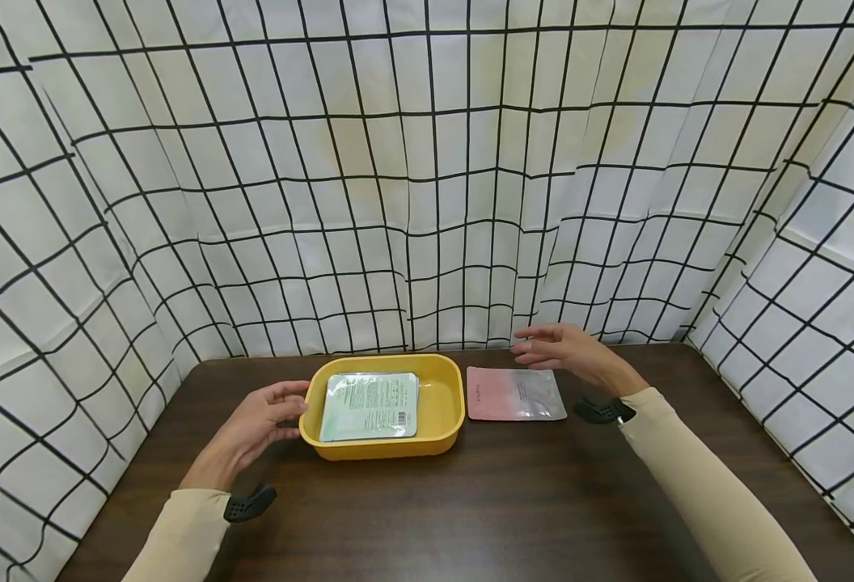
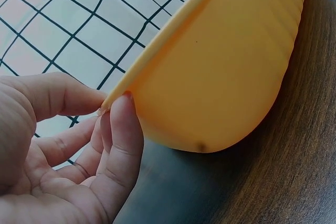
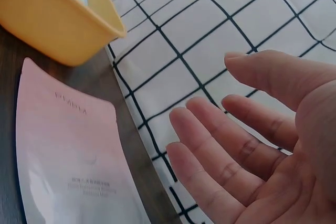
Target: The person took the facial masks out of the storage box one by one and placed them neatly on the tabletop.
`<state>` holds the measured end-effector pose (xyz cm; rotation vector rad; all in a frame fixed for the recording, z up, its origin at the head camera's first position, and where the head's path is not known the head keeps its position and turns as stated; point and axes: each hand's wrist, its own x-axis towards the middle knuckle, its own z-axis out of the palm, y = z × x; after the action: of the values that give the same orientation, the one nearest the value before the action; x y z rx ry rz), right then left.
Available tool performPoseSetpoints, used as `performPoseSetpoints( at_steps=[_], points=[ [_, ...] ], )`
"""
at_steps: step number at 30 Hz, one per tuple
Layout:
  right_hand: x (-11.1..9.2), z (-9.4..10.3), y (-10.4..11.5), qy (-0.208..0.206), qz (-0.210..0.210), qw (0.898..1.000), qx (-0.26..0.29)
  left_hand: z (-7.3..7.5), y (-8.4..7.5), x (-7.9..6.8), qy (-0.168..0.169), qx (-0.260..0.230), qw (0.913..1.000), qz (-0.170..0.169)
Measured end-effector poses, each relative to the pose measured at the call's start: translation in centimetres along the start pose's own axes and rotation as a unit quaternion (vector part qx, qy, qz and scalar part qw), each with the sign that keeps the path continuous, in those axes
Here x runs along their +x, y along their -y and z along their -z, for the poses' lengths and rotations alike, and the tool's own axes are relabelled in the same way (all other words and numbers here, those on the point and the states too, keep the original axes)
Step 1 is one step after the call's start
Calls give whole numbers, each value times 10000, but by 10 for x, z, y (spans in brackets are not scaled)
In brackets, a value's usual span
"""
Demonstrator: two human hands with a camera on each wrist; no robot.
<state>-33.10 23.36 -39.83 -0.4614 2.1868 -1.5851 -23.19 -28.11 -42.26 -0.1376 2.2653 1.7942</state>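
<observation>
A yellow plastic tub stands on the dark table, with a pale green packet of printed text lying inside it. My left hand pinches the tub's left rim between thumb and fingers, as the left wrist view shows close up. To the right of the tub lies a flat pink and silver sheet-mask-like packet. My right hand hovers just beyond its upper right edge. In the right wrist view its fingers are relaxed and spread, with nothing held, beside the pink packet.
The dark wood table runs in front of the tub. A white cloth with a black grid rises behind the table's back edge and along both sides. Dark wrist bands sit on both wrists.
</observation>
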Motion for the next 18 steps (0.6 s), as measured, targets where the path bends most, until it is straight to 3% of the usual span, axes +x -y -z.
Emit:
performPoseSetpoints(
  at_steps=[18],
  points=[
    [16, -30, 27, 398, 138, 9988, 239, 0, 4, 2, 28, -23, 10000, -1]
  ],
)
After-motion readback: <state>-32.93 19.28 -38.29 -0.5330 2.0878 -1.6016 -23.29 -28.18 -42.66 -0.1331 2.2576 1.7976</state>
